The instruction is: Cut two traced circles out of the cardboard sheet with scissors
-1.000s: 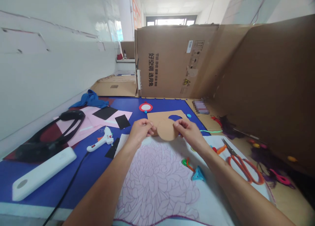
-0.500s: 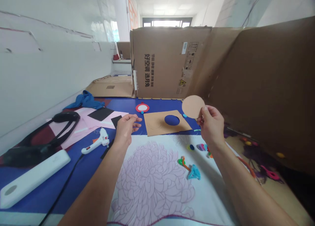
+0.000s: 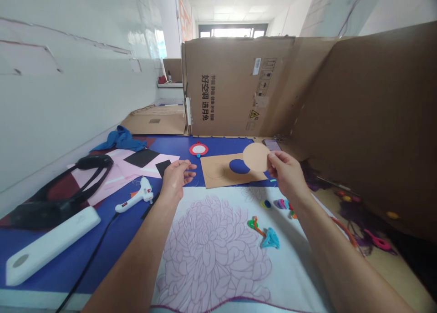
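My right hand (image 3: 287, 171) pinches the edge of a round tan cardboard disc (image 3: 256, 157) between thumb and fingers. The disc is held up above a tan cardboard sheet (image 3: 218, 179), covering part of its right side. A round hole (image 3: 239, 166) in the sheet shows the blue surface below, and a faint circle is drawn to its left. Left of the sheet, my left hand (image 3: 179, 179) hovers with fingers half curled and apart, holding nothing. Under my arms lies a white cloth (image 3: 290, 267) with a printed flower (image 3: 211, 249).
A white glue gun (image 3: 136, 197), a long white device (image 3: 51, 247) and a black headset-like thing (image 3: 85, 167) lie at left. Blue yarn pieces (image 3: 271, 238) rest on the cloth. A red-rimmed oval (image 3: 198, 149) lies beyond. Large cardboard panels (image 3: 232, 90) stand behind and at right.
My right hand has moved the disc left and slightly down, toward the sheet's hole. My left hand has hardly moved.
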`<state>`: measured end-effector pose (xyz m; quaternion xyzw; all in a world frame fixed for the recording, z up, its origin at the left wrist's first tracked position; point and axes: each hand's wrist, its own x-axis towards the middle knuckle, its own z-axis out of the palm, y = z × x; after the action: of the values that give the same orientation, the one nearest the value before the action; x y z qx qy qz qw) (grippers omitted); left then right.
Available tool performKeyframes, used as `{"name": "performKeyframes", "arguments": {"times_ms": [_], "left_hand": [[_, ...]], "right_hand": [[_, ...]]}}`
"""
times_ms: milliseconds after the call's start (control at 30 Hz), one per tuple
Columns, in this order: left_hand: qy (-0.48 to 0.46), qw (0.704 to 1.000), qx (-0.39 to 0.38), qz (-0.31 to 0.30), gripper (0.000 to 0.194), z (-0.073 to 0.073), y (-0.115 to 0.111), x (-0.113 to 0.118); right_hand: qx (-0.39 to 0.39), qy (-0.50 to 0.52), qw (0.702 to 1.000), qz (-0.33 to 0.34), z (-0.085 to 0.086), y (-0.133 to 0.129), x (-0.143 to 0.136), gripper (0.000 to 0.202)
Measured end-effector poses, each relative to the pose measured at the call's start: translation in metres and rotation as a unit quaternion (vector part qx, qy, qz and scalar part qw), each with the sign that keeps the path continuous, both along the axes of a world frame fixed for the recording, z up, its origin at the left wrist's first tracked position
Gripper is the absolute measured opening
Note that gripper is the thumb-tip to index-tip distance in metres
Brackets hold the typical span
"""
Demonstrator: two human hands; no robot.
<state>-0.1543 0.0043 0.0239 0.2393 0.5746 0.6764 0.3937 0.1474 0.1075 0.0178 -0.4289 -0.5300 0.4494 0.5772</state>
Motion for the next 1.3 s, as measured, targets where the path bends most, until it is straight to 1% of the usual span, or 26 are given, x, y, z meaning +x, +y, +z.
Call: {"name": "performKeyframes", "arguments": {"times_ms": [67, 133, 267, 333, 433, 533, 633, 767, 900, 1067, 1200, 1300], "left_hand": [[-0.003, 1.000, 0.000, 0.001, 0.014, 0.000, 0.000, -0.001], [-0.006, 1.000, -0.001, 0.002, 0.015, 0.000, 0.000, -0.001], [-0.011, 1.000, -0.001, 0.003, 0.014, 0.000, 0.000, -0.002], [-0.012, 1.000, 0.000, 0.004, 0.015, 0.000, 0.000, -0.003], [-0.013, 1.000, 0.002, 0.006, 0.014, 0.000, 0.000, -0.003], [-0.015, 1.000, 0.003, 0.007, 0.013, 0.000, 0.000, -0.003], [-0.016, 1.000, 0.003, 0.008, 0.013, 0.000, 0.001, -0.003], [-0.017, 1.000, 0.002, 0.009, 0.013, 0.000, 0.001, -0.003], [-0.016, 1.000, 0.000, 0.009, 0.011, 0.000, 0.001, -0.002], [-0.015, 1.000, -0.002, 0.005, 0.010, 0.000, 0.001, -0.001], [-0.014, 1.000, -0.003, 0.000, 0.010, 0.001, 0.000, 0.000], [-0.015, 1.000, -0.006, -0.005, 0.010, 0.000, 0.001, 0.000]], "right_hand": [[-0.019, -0.032, 0.999, 0.026, -0.004, 0.000, -0.002, 0.038], [-0.040, -0.066, 0.995, 0.067, -0.007, -0.001, -0.004, 0.040], [-0.080, -0.140, 0.973, 0.162, -0.009, -0.011, -0.012, 0.041], [-0.086, -0.175, 0.962, 0.193, -0.009, -0.015, -0.015, 0.039], [-0.088, -0.211, 0.949, 0.218, -0.010, -0.017, -0.016, 0.036], [-0.094, -0.226, 0.941, 0.235, -0.012, -0.018, -0.015, 0.035], [-0.103, -0.248, 0.926, 0.264, -0.013, -0.020, -0.014, 0.035], [-0.109, -0.251, 0.913, 0.302, -0.008, -0.028, -0.016, 0.035], [-0.101, -0.257, 0.911, 0.308, -0.005, -0.033, -0.020, 0.032], [-0.063, -0.303, 0.905, 0.292, -0.014, -0.028, -0.019, 0.028], [-0.011, -0.351, 0.899, 0.263, -0.022, -0.023, -0.018, 0.023], [0.007, -0.379, 0.897, 0.227, -0.025, -0.018, -0.017, 0.021]]}}
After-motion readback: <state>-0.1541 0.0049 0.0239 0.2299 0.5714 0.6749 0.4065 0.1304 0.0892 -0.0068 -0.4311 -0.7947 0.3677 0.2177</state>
